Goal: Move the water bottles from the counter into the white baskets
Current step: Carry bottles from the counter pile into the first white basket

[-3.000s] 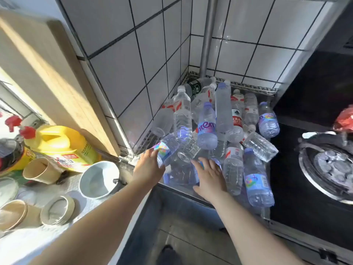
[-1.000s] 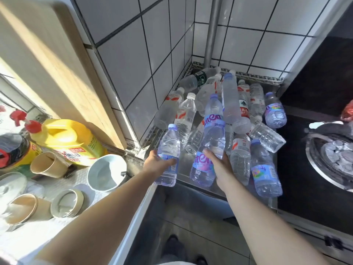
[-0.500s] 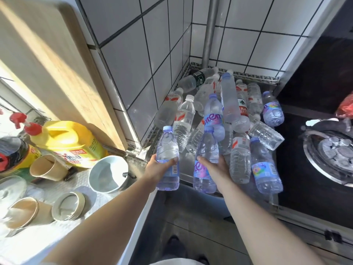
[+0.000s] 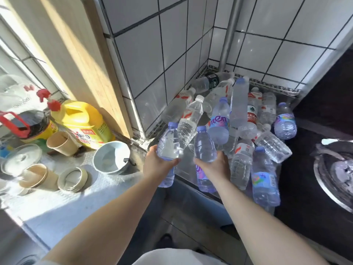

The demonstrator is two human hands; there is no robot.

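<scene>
A pile of several clear plastic water bottles [image 4: 238, 111] lies in the tiled corner of the metal counter [image 4: 186, 165]. My left hand [image 4: 156, 167] grips one blue-capped bottle [image 4: 168, 146] upright, lifted off the pile at the counter's front edge. Beside it, my right hand [image 4: 214, 167] grips a second blue-capped bottle with a purple label [image 4: 204, 146], also upright. No white basket is in view.
A gas stove burner [image 4: 336, 169] sits to the right on a black hob. Left of the corner stand a yellow jug [image 4: 80, 121], a grey bowl [image 4: 111, 157], paper cups [image 4: 61, 143] and a wooden board [image 4: 63, 54] leaning against the wall.
Both hands went from resting on the pile to each gripping a bottle, then lifted them and drew them back toward the counter's front edge.
</scene>
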